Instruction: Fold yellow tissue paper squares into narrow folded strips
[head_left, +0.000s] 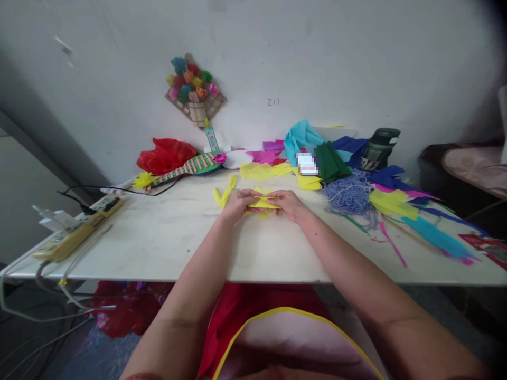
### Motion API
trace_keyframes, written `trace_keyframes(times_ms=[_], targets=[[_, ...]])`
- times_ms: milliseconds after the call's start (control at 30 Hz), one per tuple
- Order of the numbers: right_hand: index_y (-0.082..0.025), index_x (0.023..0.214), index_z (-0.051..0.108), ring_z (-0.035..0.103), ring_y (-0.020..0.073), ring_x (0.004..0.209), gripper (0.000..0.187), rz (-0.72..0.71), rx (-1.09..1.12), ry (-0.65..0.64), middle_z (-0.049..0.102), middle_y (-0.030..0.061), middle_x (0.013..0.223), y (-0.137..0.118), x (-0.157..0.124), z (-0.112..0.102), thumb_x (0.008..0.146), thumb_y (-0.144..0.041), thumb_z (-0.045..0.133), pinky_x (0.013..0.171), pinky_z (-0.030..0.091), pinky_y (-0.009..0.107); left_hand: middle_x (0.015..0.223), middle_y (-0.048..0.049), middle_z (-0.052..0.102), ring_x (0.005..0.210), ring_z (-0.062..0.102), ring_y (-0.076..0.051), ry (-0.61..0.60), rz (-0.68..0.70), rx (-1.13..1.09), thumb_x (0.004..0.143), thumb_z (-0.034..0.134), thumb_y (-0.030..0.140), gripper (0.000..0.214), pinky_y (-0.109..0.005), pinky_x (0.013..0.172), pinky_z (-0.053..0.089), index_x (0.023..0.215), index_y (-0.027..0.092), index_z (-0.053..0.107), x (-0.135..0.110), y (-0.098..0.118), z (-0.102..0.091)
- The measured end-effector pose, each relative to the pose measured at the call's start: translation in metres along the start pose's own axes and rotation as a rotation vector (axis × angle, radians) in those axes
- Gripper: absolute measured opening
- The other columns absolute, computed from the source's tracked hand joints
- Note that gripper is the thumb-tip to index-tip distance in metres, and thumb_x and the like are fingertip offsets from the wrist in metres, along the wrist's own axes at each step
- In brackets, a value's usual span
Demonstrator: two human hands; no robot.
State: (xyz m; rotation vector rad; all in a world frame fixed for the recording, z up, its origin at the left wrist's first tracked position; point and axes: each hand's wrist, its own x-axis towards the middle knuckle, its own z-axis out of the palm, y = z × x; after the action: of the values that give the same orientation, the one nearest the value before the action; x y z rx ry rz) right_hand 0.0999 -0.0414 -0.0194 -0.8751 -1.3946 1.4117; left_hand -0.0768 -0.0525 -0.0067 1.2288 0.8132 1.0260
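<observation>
Both hands meet over the middle of the white table (158, 248). My left hand (236, 203) and my right hand (290, 203) pinch the two ends of a folded yellow paper piece (264, 202), fingers curled closed on it. The paper is held just above the tabletop. Two loose yellow paper strips (224, 195) lie crossed just left of my left hand. Flat yellow paper sheets (261, 170) lie beyond the hands.
Coloured paper scraps (396, 203) and purple string (350, 194) spread to the right, with a dark green bottle (378, 149) behind. A red bag (165, 154), a striped craft piece (186, 169) and a power strip (77, 232) sit left. A paper-flower decoration (194, 92) hangs on the wall.
</observation>
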Motion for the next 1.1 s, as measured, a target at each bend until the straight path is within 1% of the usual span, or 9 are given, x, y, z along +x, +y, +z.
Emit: trace_keyframes(times_ms=[267,433,567,700,800,867,933,1033,1100], targets=[[-0.015,0.074,0.069,0.045,0.0066,0.034,0.020,0.001,0.033,-0.023,0.062,0.0001,0.058,-0.0035,-0.0021,0.0005,0.056,-0.021,0.066,0.034,0.040,0.023,0.068,-0.0053,0.066,0.056,0.064,-0.016,-0.003,0.031,-0.028,0.063,0.061,0.019,0.022,-0.025,0.054,0.051,0.083,0.011,0.059,0.0018,-0.0013,-0.0012],[-0.013,0.073,0.068,0.046,0.0081,0.035,0.019,0.011,0.051,-0.070,0.061,0.0007,0.054,-0.0060,-0.0045,0.0008,0.057,-0.019,0.059,0.035,0.040,0.024,0.069,-0.0052,0.066,0.058,0.064,-0.017,-0.004,0.050,-0.026,0.063,0.061,0.024,0.020,-0.028,0.060,0.052,0.078,0.010,0.060,0.0021,-0.0019,-0.0015],[-0.013,0.074,0.068,0.047,0.0096,0.036,0.021,0.017,0.069,-0.092,0.061,0.0020,0.054,-0.0073,-0.0053,0.0006,0.058,-0.017,0.055,0.036,0.041,0.024,0.069,-0.0037,0.065,0.060,0.063,-0.016,0.013,0.066,0.022,0.061,0.066,0.026,0.023,-0.030,0.063,0.052,0.076,0.011,0.059,0.0012,-0.0019,-0.0005],[-0.012,0.075,0.068,0.048,0.0111,0.039,0.025,0.017,0.077,-0.123,0.064,0.0051,0.061,-0.0087,-0.0050,-0.0014,0.059,-0.020,0.051,0.036,0.041,0.026,0.071,-0.0028,0.065,0.064,0.064,-0.016,0.011,0.073,0.077,0.061,0.067,0.026,0.026,-0.032,0.067,0.052,0.080,0.012,0.058,0.0002,-0.0018,0.0004],[-0.012,0.075,0.067,0.052,0.0138,0.045,0.028,0.015,0.126,-0.143,0.065,0.0083,0.069,-0.0093,-0.0052,-0.0026,0.063,-0.028,0.048,0.037,0.042,0.027,0.072,-0.0035,0.066,0.064,0.064,-0.016,0.004,0.088,0.111,0.063,0.065,0.027,0.026,-0.032,0.067,0.053,0.082,0.012,0.058,0.0001,-0.0015,0.0006],[-0.012,0.072,0.067,0.053,0.0151,0.048,0.029,0.001,0.139,-0.129,0.064,0.0083,0.066,-0.0090,-0.0055,-0.0025,0.066,-0.035,0.049,0.037,0.042,0.027,0.072,-0.0040,0.066,0.063,0.064,-0.016,-0.005,0.090,0.133,0.064,0.064,0.027,0.026,-0.032,0.067,0.053,0.084,0.012,0.058,0.0000,-0.0014,0.0007],[-0.012,0.069,0.066,0.053,0.0140,0.046,0.029,-0.011,0.099,-0.093,0.062,0.0064,0.061,-0.0081,-0.0056,-0.0017,0.067,-0.039,0.055,0.037,0.041,0.025,0.073,-0.0041,0.066,0.063,0.064,-0.016,-0.016,0.084,0.152,0.064,0.064,0.026,0.026,-0.032,0.067,0.053,0.086,0.012,0.058,0.0000,-0.0014,0.0005],[-0.012,0.068,0.065,0.048,0.0105,0.040,0.028,-0.003,0.007,-0.053,0.058,0.0032,0.055,-0.0062,-0.0052,-0.0007,0.063,-0.040,0.065,0.035,0.040,0.024,0.075,-0.0045,0.066,0.064,0.064,-0.016,-0.017,0.080,0.162,0.066,0.061,0.025,0.024,-0.033,0.067,0.053,0.086,0.012,0.059,0.0003,-0.0015,-0.0005],[-0.012,0.070,0.065,0.047,0.0093,0.039,0.029,0.003,-0.025,-0.050,0.059,0.0031,0.056,-0.0051,-0.0047,-0.0006,0.062,-0.039,0.067,0.035,0.039,0.023,0.077,-0.0054,0.066,0.066,0.064,-0.017,-0.020,0.072,0.161,0.067,0.057,0.023,0.023,-0.033,0.068,0.053,0.087,0.012,0.060,0.0004,-0.0014,-0.0013]])
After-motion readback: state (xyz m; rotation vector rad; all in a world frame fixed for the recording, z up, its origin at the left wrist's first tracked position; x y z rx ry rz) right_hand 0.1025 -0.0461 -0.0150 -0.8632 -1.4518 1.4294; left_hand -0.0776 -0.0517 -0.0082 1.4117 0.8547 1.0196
